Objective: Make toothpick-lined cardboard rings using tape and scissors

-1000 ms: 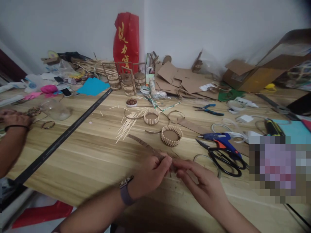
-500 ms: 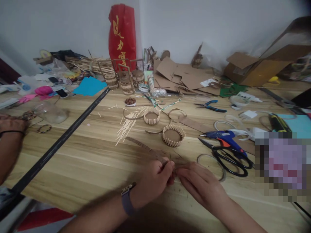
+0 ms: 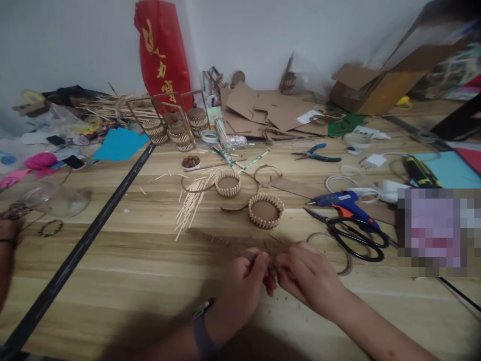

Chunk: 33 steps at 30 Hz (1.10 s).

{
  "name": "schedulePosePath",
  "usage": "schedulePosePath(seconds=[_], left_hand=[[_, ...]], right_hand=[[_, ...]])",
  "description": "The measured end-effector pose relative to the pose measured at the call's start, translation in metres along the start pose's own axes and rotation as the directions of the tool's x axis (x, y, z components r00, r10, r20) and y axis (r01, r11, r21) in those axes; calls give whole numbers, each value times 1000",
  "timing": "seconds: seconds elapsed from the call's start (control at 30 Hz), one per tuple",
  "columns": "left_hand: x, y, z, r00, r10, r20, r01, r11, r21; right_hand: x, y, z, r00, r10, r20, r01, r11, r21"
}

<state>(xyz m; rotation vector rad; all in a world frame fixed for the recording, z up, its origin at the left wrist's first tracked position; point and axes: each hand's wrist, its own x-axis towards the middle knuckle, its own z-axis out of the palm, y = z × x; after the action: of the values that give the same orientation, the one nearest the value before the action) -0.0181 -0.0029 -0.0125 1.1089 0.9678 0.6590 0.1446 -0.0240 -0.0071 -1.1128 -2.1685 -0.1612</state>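
Closed in a pinch, thumb against curled fingers, the left hand grips a thin brown cardboard strip, which reaches out over the wooden tabletop, away from the person and toward the left, its far part blurred. The right hand is just beside it, fingertips drawn closely together; whether they have hold of the strip too, I cannot tell, since the fingers hide that spot. Beyond the hands stand two round cardboard bases ringed with short upright sticks, a nearer ring and a farther ring. Loose pale sticks lie scattered to the left of both. To the right are black-handled scissors, a blue glue gun near them, and, farther back, blue-handled pliers.
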Motion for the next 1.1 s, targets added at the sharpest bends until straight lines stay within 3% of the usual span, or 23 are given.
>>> schedulePosePath(seconds=[0.13,0.23,0.33,0.4,0.67,0.9,1.0,1.1], left_hand=[[1,6,-6,990,55,-127,-60,997,-39],[6,9,-13,963,68,-262,-104,986,-128],[9,10,-18,947,90,-307,-153,971,-186],[10,10,-20,942,115,-314,-176,969,-174],[9,13,-19,934,254,-252,-250,967,50],[12,5,-19,953,221,-206,-200,972,120],[11,3,-17,955,222,-195,-202,973,114],[10,3,-16,955,238,-174,-217,967,135]], right_hand=[[-4,17,-7,982,181,50,-182,983,17],[-12,33,-12,932,308,190,-303,951,-57],[-22,40,-7,863,371,343,-347,929,-132],[-28,39,0,847,380,372,-355,925,-135],[-27,29,9,892,264,366,-296,954,33],[-27,13,20,908,226,352,-214,974,-71],[-26,6,5,920,226,321,-201,974,-108],[-31,-2,-29,917,248,312,-256,967,-18]])
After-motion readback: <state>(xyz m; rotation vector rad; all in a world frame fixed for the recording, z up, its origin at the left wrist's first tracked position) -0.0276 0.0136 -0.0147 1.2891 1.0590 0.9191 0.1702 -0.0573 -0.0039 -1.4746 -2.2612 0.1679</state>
